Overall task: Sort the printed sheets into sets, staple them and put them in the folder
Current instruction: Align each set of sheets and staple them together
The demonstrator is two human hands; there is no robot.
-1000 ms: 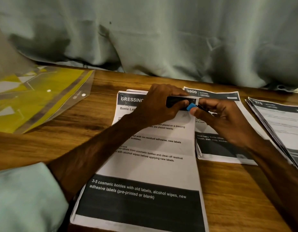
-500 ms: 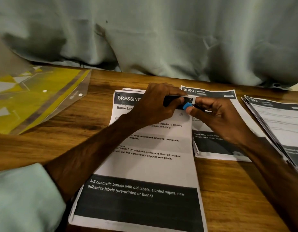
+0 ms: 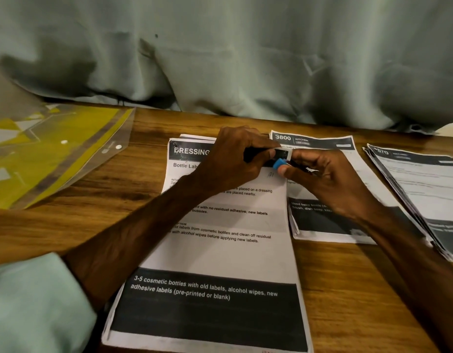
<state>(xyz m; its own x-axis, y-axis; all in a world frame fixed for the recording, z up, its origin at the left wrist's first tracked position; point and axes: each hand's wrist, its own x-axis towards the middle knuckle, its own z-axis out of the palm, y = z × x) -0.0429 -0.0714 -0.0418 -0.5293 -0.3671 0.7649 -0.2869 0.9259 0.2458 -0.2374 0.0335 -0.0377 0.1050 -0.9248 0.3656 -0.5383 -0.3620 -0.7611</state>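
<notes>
A pale green sleeve (image 3: pixel 29 301) marks the near corner as a person works over a wooden bench (image 3: pixel 347 289). Under both forearms lies the set of printed sheets headed "DRESSING" (image 3: pixel 220 250), its dark footer band nearest the camera. At that set's far right corner, the left hand (image 3: pixel 233 159) curls round the body of a black stapler (image 3: pixel 276 156). The right hand (image 3: pixel 327 179) meets it from the other side, thumb and fingertips pinching at the stapler's blue end (image 3: pixel 280 164). A white paper edge shows at the tool's mouth, though whether the corner sits fully inside cannot be told.

Beneath the right hand rests a second set headed "3800 KITCHEN" (image 3: pixel 319 141). Further right of that hand, a third stack of sheets (image 3: pixel 424 189) fans slightly at its edges. Well to the left of the left hand, a clear snap-button folder (image 3: pixel 54 154) with yellow contents lies flat. A grey-green curtain (image 3: pixel 245 59) hangs behind the bench.

The stapling step appears to be in hand, with sorting seemingly done into three piles. A mark at the DRESSING set's far left corner may be a staple. The next move likely calls for squaring the corner in the stapler's mouth and pressing down firmly. The bound set can then go left to the folder.
</notes>
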